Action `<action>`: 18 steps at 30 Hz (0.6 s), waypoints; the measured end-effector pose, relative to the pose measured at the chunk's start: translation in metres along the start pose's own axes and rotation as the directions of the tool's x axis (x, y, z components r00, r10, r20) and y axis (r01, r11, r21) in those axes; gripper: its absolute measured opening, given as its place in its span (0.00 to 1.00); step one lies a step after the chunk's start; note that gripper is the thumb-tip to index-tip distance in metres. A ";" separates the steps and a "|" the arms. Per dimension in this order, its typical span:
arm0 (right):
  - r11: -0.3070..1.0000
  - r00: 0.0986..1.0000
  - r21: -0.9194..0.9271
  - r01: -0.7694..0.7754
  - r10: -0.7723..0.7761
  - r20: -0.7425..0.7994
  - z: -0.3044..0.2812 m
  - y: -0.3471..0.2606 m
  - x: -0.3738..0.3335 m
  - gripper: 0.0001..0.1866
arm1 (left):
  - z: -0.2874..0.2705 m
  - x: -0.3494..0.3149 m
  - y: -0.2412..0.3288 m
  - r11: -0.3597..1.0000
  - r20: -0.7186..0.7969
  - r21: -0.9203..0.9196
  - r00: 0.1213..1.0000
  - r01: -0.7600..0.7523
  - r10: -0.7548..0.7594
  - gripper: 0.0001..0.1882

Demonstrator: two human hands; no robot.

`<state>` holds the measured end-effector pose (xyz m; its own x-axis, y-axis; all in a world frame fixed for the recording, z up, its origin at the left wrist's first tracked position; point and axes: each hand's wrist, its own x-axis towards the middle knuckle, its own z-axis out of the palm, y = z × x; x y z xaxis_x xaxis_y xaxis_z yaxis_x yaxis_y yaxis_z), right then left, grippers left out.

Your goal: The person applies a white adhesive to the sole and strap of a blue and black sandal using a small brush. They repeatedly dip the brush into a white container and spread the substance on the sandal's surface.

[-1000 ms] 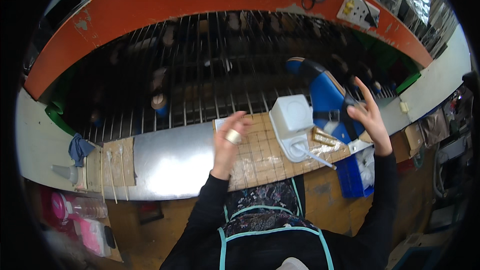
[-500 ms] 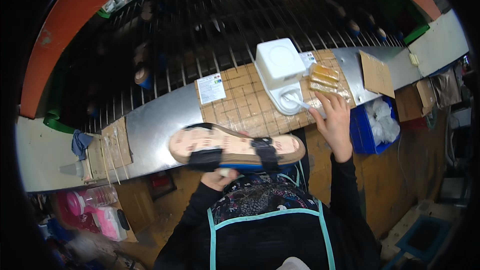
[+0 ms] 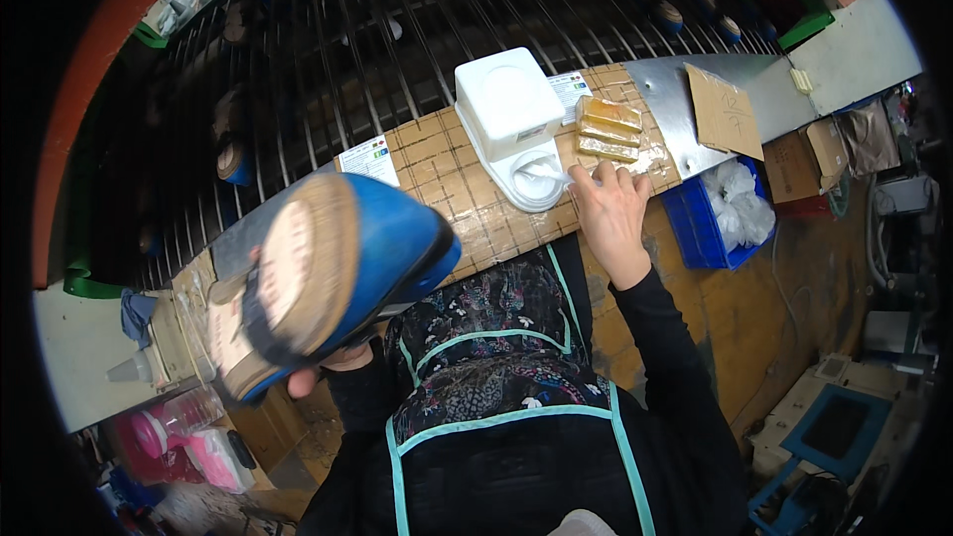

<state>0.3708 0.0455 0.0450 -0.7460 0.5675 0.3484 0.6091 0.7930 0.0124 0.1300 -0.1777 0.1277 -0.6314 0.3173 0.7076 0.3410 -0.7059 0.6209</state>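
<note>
Nearest the camera, the left hand [image 3: 323, 365] is mostly hidden under a blue sandal with a tan cork-like footbed [image 3: 323, 278], which it grips from below and holds up close to the lens, over the person's dark floral apron [image 3: 496, 377]. The sandal is tilted, its toe end pointing toward the bench and its heel end down toward the lower left.

Farther out, the right hand [image 3: 608, 213] lies open with fingers spread on the near edge of the wooden, grid-marked surface [image 3: 447, 179]. Its fingertips [image 3: 581, 174] touch the white round cup-like base at the front of a white square plastic container [image 3: 511, 119]. Just beside the hand, on the far side, three yellow-brown rectangular blocks [image 3: 608, 129] lie stacked side by side on the surface.

To the right of the surface, a blue plastic crate [image 3: 710, 228] holds crumpled white material. Beyond everything runs a dark metal wire rack [image 3: 397, 30] carrying more footwear.
</note>
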 end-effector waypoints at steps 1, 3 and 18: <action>1.000 0.999 -0.012 -0.002 0.001 -0.040 -0.001 -0.001 0.001 0.10 | -0.004 0.008 -0.001 0.999 -0.018 0.041 1.000 -0.014 0.015 0.45; 0.996 0.991 -0.088 0.001 -0.013 -0.134 -0.008 0.001 0.001 0.10 | -0.013 0.022 -0.002 0.992 -0.047 0.113 0.997 -0.051 0.056 0.44; 0.991 0.995 0.127 0.037 -0.026 -0.093 -0.008 0.010 -0.002 0.05 | -0.044 0.016 0.003 0.944 -0.171 0.323 0.977 -0.067 0.128 0.38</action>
<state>0.3807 0.0503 0.0516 -0.7329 0.5239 0.4340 0.5419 0.8353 -0.0933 0.0907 -0.2024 0.1260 -0.6925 0.1112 0.7128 0.5892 -0.4829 0.6478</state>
